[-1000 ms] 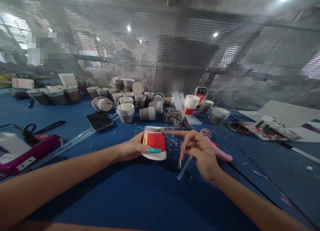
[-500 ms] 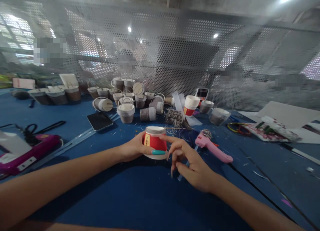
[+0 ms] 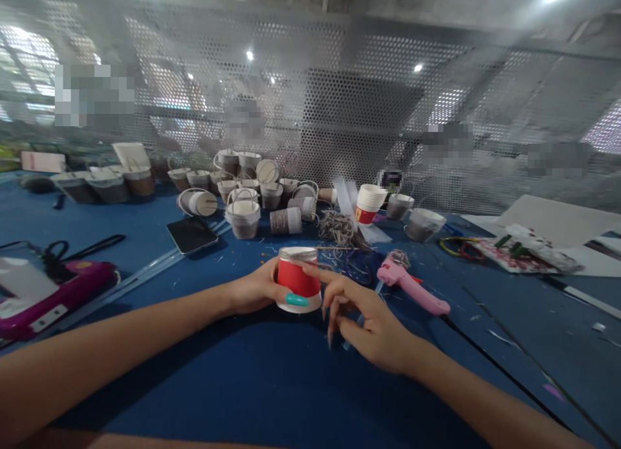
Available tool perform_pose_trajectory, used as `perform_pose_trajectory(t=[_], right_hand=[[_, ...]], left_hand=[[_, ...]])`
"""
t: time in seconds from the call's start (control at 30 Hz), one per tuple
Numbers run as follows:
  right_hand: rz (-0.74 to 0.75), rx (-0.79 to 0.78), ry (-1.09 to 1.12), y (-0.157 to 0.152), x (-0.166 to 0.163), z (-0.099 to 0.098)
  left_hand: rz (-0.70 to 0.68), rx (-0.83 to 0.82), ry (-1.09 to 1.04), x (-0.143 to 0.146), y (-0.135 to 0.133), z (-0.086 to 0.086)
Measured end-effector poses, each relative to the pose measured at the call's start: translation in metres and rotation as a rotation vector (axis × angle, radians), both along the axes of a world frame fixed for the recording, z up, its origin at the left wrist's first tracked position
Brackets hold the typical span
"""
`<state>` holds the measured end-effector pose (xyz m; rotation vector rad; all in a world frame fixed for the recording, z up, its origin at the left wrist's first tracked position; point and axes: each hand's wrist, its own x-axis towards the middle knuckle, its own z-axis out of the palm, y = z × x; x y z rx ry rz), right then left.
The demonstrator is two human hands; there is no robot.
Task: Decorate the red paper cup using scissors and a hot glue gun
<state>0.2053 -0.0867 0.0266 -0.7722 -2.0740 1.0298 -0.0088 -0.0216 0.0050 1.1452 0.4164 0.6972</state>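
LH (image 3: 256,287), RH (image 3: 377,323) on 1 red cup (image 3: 292,282)

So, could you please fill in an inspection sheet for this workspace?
Surface: blue tabletop, scattered with small scraps.
Job's things: red paper cup, upside down, grey cord around its narrow end.
Clutter: small buckets, cord tangle, stacked cups, phone.
Hands: left hand grips the cup; right hand, index finger out, appears to touch it.
Cables: black cable at the pink glue gun; black cord by the purple power strip.
Surroundings: perforated panel behind the tabletop.
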Motion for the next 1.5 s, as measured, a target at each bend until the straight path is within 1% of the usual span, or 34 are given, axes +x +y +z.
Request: perform_pose_trajectory(t=[0.1, 0.23, 0.4, 0.5, 0.67, 0.73, 0.93, 1.0, 1.03, 1.07, 1.1, 1.13, 1.17, 1.2, 1.23, 1.27, 1.3, 1.33, 1.37, 1.43, 1.5], right_hand=[[0.016, -0.077, 0.087, 0.0, 0.0, 0.001], [-0.008, -0.203, 0.261, 0.002, 0.001, 0.001], [-0.025, -0.272, 0.364, 0.004, 0.001, -0.001], [-0.051, -0.242, 0.393, 0.006, 0.003, -0.002], [-0.147, -0.145, 0.487, 0.008, 0.007, -0.004], [-0.136, -0.148, 0.444, 0.007, 0.006, -0.003], [-0.034, -0.227, 0.223, 0.0, 0.0, 0.0], [-0.03, -0.173, 0.198, 0.0, 0.002, 0.002], [-0.05, -0.115, 0.203, 0.001, 0.004, 0.003], [-0.1, -0.036, 0.209, 0.003, 0.007, 0.004], [-0.186, 0.065, 0.199, 0.005, 0.01, 0.006], [-0.313, 0.179, 0.155, 0.008, 0.013, 0.008], [-0.476, 0.288, 0.069, 0.011, 0.016, 0.01], [-0.665, 0.38, -0.062, 0.015, 0.019, 0.011], [-0.852, 0.433, -0.233, 0.018, 0.022, 0.012], [-1.01, 0.444, -0.425, 0.021, 0.025, 0.013], [-1.124, 0.418, -0.611, 0.024, 0.028, 0.013], [-1.181, 0.365, -0.776, 0.026, 0.031, 0.012], [-1.187, 0.305, -0.909, 0.027, 0.034, 0.011], [-1.112, 0.205, -1.08, 0.028, 0.04, 0.009], [-1.057, 0.143, -1.156, 0.027, 0.044, 0.008]], left_hand=[[-0.011, -0.02, -0.016, -0.001, 0.0, -0.001], [-0.054, -0.047, -0.053, -0.004, -0.001, 0.0], [-0.088, -0.056, -0.056, -0.005, 0.0, 0.001], [-0.091, -0.052, -0.062, -0.005, 0.0, 0.002], [-0.094, -0.047, -0.102, -0.003, 0.001, 0.003], [-0.069, -0.055, -0.095, -0.003, 0.002, 0.003], [-0.005, -0.049, -0.077, -0.001, 0.002, 0.003], [0.01, -0.04, -0.089, 0.0, 0.002, 0.004], [0.017, -0.043, -0.101, 0.001, 0.002, 0.004], [0.022, -0.05, -0.116, 0.001, 0.002, 0.005], [0.026, -0.063, -0.128, 0.001, 0.002, 0.005], [0.029, -0.078, -0.135, 0.001, 0.002, 0.005], [0.031, -0.098, -0.131, 0.001, 0.002, 0.005], [0.032, -0.12, -0.119, 0.0, 0.003, 0.004], [0.033, -0.143, -0.106, -0.001, 0.004, 0.003], [0.031, -0.166, -0.095, -0.002, 0.005, 0.002], [0.024, -0.188, -0.087, -0.003, 0.006, 0.001], [0.014, -0.206, -0.088, -0.005, 0.007, 0.0], [0.003, -0.216, -0.095, -0.006, 0.009, -0.001], [-0.017, -0.22, -0.117, -0.009, 0.011, -0.004], [-0.023, -0.215, -0.133, -0.01, 0.012, -0.005]])
